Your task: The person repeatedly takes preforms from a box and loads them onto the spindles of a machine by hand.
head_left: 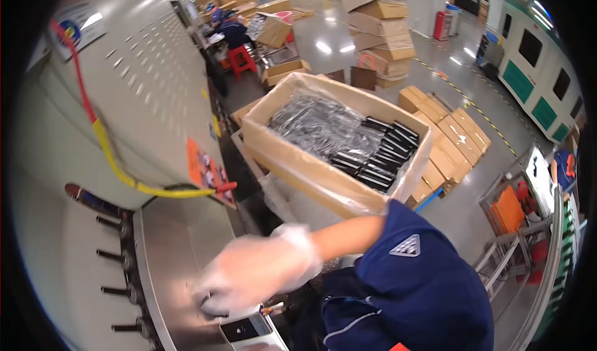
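Observation:
My right hand [258, 275], in a thin white glove and smeared by motion, reaches left over a metal work surface [177, 251]. Its fingers are bent around a small dark rounded thing [212, 304] whose kind I cannot make out. Just below the hand lies a flat piece with a black shiny panel [244, 328] and a pale border. A small metal fitting [272, 309] is beside it. At the bottom edge shows a blurred sliver of what looks like my left hand [261, 347]; its fingers are hidden.
Beyond my arm stands a lined carton [298, 164] with black parts and clear plastic. A grey machine cabinet [143, 83] and several black handles [127, 261] border the left. A red-yellow cable [118, 170] hangs there. Stacked boxes [457, 136] stand right; a person [233, 31] sits far back.

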### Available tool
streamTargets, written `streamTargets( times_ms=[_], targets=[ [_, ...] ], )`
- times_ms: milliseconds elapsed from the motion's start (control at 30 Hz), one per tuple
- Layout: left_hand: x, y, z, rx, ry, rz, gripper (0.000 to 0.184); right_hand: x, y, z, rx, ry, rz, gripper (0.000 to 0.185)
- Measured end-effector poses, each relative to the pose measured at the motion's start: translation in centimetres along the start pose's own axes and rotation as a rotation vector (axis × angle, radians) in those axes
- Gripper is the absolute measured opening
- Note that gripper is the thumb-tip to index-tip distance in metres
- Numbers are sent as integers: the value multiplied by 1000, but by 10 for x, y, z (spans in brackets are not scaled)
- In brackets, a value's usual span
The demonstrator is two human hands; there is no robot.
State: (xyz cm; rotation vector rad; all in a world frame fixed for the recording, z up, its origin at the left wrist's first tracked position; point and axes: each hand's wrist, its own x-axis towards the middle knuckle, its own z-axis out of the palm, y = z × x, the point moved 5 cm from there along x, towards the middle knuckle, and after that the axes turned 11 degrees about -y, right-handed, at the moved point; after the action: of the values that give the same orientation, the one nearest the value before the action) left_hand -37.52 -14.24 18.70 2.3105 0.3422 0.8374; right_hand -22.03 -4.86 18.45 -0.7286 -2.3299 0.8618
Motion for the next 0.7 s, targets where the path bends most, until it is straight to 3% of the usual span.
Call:
streamTargets(
  times_ms=[33, 100, 133, 167, 233, 267, 400, 500, 567, 633, 667, 700],
  targets=[
    [13, -21, 8, -221, 1, -128, 21, -38, 17, -28, 75, 34, 208, 31],
    [50, -46, 27, -249, -257, -456, 25, -125, 72, -58, -167, 277, 461, 35],
    [68, -62, 41, -293, -313, -506, 28, -172, 88, -74, -240, 363, 740, 33],
    [81, -85, 61, -335, -368, -557, 32, -222, 97, -86, -240, 603, 863, 26],
    [100, -139, 101, -191, -499, -485, 32, -318, 117, -94, -373, 861, 1129, 20],
    [124, -145, 117, -76, -434, -408, 18, -356, 121, -93, -362, 1005, 1176, 19],
    [206, -174, 174, -75, -446, -284, 17, -430, 140, -77, -229, 1362, 1186, 15],
    [268, -200, 224, -46, -645, -109, 28, -436, 158, -67, -255, 1417, 1085, 13],
    [294, -220, 267, 58, -793, 150, 40, -419, 145, -81, -586, 1260, 1079, 6],
    [305, -239, 297, -10, -934, 321, 44, -423, 145, -84, -515, 1293, 1096, 4],
    [304, -255, 318, 124, -1174, 202, 49, -427, 145, -84, -506, 1310, 1113, 4],
    [305, -261, 327, 122, -1195, 210, 49, -427, 144, -84, -534, 1283, 1077, 5]
  ],
)
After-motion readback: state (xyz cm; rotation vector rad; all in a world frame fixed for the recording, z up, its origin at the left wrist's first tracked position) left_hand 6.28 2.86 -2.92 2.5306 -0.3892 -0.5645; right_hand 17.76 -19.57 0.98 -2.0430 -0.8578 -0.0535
